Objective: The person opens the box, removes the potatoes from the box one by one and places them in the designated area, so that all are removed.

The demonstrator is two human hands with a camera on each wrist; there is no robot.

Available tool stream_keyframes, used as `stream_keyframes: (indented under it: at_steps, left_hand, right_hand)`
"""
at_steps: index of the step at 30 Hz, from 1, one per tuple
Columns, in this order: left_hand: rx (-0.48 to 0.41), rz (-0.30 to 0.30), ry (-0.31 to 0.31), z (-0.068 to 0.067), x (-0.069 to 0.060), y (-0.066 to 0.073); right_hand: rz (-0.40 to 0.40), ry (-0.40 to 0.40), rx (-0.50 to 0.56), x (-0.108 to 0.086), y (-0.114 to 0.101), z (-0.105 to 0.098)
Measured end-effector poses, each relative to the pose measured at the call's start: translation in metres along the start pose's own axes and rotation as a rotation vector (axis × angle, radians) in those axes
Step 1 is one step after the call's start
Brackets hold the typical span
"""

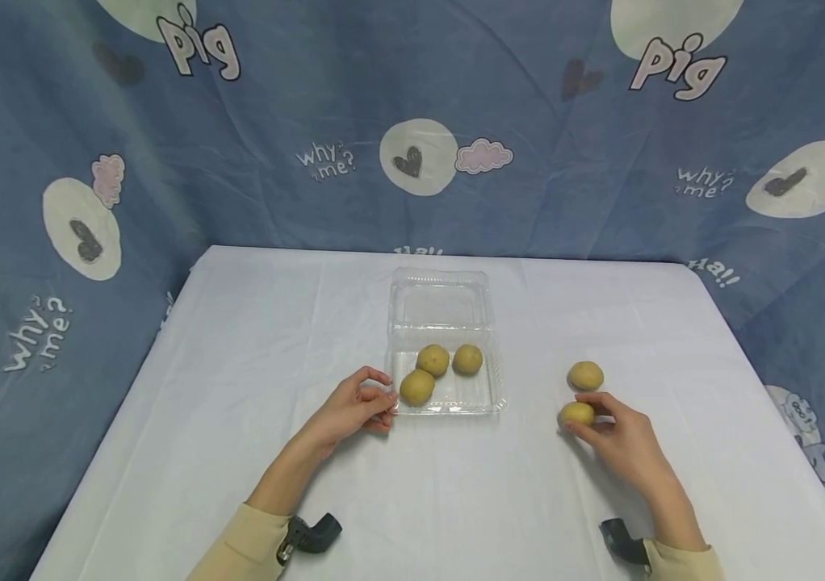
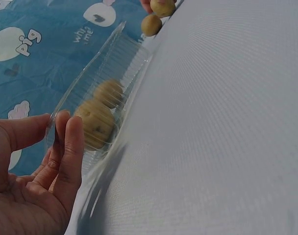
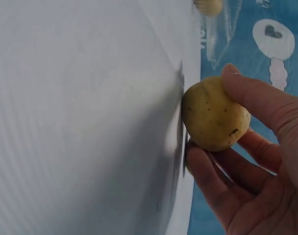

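An open clear plastic clamshell box [image 1: 465,398] lies on the table with its lid [image 1: 437,298] folded back. Three round potatoes sit in its base, the nearest potato [image 1: 416,387] by the left front corner. At that corner my left hand [image 1: 354,409] pinches the box's rim between thumb and fingers, as the left wrist view shows. Off to the right, my right hand [image 1: 625,440] holds another potato [image 3: 215,115] between thumb and fingers, at or just above the cloth; contact is hard to tell. One more potato [image 1: 586,375] lies just beyond it.
White cloth [image 1: 238,339] covers the table. Behind it hangs a blue printed curtain [image 1: 311,210], which also runs down both sides. Black wrist mounts [image 1: 314,534] sit at the cuffs of both beige sleeves.
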State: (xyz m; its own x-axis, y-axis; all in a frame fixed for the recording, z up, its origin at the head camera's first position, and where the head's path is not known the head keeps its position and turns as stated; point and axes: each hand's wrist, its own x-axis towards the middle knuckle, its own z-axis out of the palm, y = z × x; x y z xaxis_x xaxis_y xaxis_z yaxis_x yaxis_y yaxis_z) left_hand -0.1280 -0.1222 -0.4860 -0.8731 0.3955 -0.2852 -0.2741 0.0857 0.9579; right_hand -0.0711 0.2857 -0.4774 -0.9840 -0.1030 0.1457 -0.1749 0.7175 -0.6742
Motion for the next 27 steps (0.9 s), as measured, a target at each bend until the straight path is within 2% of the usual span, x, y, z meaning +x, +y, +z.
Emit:
stream_keyframes:
  at_steps: [6,19,27]
  left_hand:
    - [0.0,0.0,0.0,0.0,0.0,0.0]
    - [-0.005,0.001,-0.012,0.0,-0.001,0.0]
    - [0.001,0.002,-0.001,0.0,-0.001,0.0]
  right_hand:
    - [0.053,0.024,-0.011,0.001,0.004,-0.005]
    - [0.07,0.083,0.001,0.004,0.012,-0.012]
    - [0.126,0.089,0.011,0.007,0.012,-0.016]
